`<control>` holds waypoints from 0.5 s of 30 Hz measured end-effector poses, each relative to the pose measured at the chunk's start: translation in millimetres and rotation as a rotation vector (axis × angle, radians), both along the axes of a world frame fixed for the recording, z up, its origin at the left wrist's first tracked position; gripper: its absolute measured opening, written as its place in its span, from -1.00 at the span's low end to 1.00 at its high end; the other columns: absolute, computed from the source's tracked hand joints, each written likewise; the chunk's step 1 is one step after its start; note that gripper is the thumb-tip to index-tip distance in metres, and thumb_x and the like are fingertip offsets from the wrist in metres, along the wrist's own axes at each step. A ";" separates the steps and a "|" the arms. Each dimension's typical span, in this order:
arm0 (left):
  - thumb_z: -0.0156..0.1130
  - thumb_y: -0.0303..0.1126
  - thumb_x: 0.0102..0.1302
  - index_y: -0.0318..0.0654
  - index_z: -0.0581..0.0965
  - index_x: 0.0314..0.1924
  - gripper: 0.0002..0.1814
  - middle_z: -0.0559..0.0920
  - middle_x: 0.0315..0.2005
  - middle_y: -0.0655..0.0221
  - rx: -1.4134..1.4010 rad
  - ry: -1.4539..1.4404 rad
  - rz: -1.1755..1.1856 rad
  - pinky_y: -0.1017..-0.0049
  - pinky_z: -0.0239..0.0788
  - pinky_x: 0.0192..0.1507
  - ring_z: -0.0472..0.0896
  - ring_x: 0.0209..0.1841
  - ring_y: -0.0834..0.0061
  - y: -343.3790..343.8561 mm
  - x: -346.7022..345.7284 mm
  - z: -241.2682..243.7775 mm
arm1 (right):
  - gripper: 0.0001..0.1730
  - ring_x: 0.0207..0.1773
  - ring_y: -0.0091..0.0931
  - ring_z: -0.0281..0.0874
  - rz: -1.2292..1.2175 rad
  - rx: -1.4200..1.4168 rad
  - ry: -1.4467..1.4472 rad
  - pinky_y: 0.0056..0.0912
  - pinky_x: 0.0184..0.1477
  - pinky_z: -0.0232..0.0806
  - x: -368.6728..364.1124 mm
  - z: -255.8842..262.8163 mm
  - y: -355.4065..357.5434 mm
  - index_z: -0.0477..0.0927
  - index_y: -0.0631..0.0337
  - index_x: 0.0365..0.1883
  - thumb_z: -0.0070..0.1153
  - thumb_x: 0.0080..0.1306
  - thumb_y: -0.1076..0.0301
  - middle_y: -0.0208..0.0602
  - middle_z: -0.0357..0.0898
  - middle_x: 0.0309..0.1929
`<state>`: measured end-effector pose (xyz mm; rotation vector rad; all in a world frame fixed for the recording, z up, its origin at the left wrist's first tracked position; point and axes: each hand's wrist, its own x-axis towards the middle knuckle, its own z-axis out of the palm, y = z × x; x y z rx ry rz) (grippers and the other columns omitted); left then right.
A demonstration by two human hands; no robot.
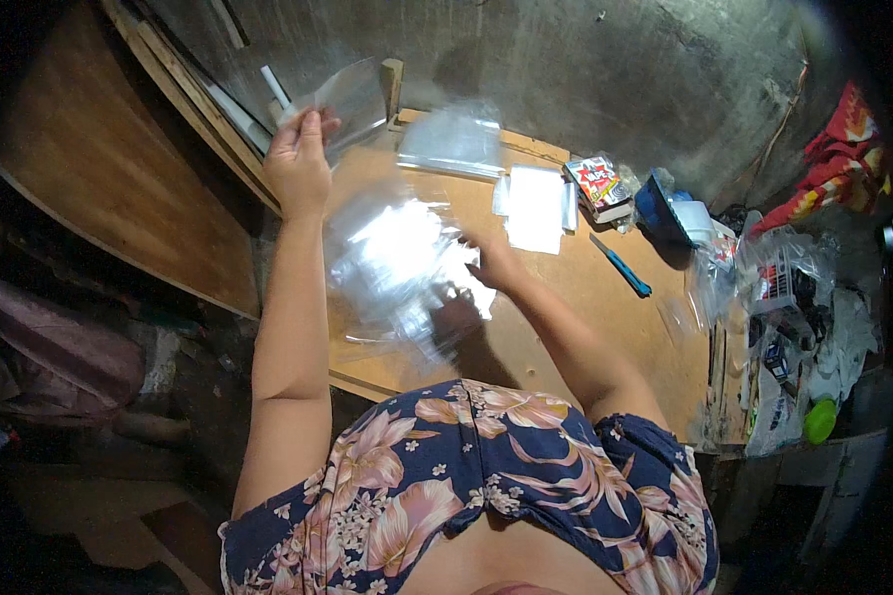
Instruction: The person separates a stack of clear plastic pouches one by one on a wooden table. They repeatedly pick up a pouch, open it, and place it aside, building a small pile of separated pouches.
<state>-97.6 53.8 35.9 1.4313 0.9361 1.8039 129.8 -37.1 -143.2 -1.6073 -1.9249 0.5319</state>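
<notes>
My left hand (303, 152) is raised over the far left corner of the table, pinching a clear plastic sheet or bag (357, 100) between thumb and fingers. A loose, glossy heap of clear plastic bags (387, 260) lies in front of me, bright with glare. At its right edge is my right hand (495, 262), fingers bent and touching the heap; blur and glare hide whether they grip a piece. Behind the heap sits a neat stack of clear plastic (450, 145). White paper-like sheets (536, 208) lie to the right of that stack.
A blue utility knife (621, 266) rests on the wooden table (595, 335). Beyond it are a Vape box (600, 188) and a blue container (664, 208). Plastic bags with assorted items (781, 290) crowd the right edge. A wooden panel (134, 163) stands left, a concrete wall (536, 67) behind.
</notes>
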 end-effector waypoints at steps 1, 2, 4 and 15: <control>-0.02 -0.42 0.28 -0.37 0.48 -0.20 -0.80 0.59 -0.32 0.29 0.020 0.006 0.018 0.63 0.35 -0.26 0.55 -0.31 0.56 1.2 -2.4 -1.3 | -0.50 -0.02 -0.20 0.38 0.202 -0.034 -0.076 -0.25 -0.04 0.29 5.1 -17.0 -12.8 0.42 0.10 -0.04 0.09 -0.03 0.41 -0.10 0.45 -0.09; -0.03 -0.41 0.28 -0.38 0.48 -0.19 -0.80 0.59 -0.31 0.30 0.038 0.011 0.032 0.62 0.36 -0.25 0.56 -0.29 0.55 2.2 -3.9 -4.7 | -0.45 0.12 -0.16 0.26 0.294 0.003 -0.163 -0.20 0.03 0.24 9.4 -38.7 -28.4 0.38 0.09 0.01 0.11 -0.03 0.33 -0.12 0.38 0.02; -0.03 -0.39 0.29 -0.37 0.48 -0.18 -0.79 0.58 -0.28 0.30 0.029 -0.057 0.008 0.61 0.34 -0.24 0.56 -0.27 0.54 6.1 -4.5 -16.9 | -0.41 0.26 -0.14 0.05 0.368 -0.145 -0.315 0.11 0.11 0.06 3.7 -43.5 -57.4 0.32 0.06 0.07 0.08 0.03 0.15 -0.27 0.21 0.19; 0.01 -0.36 0.28 -0.36 0.51 -0.25 -0.80 0.60 -0.36 0.29 -0.060 -0.024 -0.119 0.58 0.36 -0.19 0.56 -0.30 0.55 -4.2 27.9 -47.2 | -0.85 -0.26 -0.32 0.48 0.203 0.054 -0.190 -0.25 -0.17 0.29 27.7 -59.7 -64.9 0.52 0.12 -0.41 0.07 0.00 0.39 -0.34 0.55 -0.36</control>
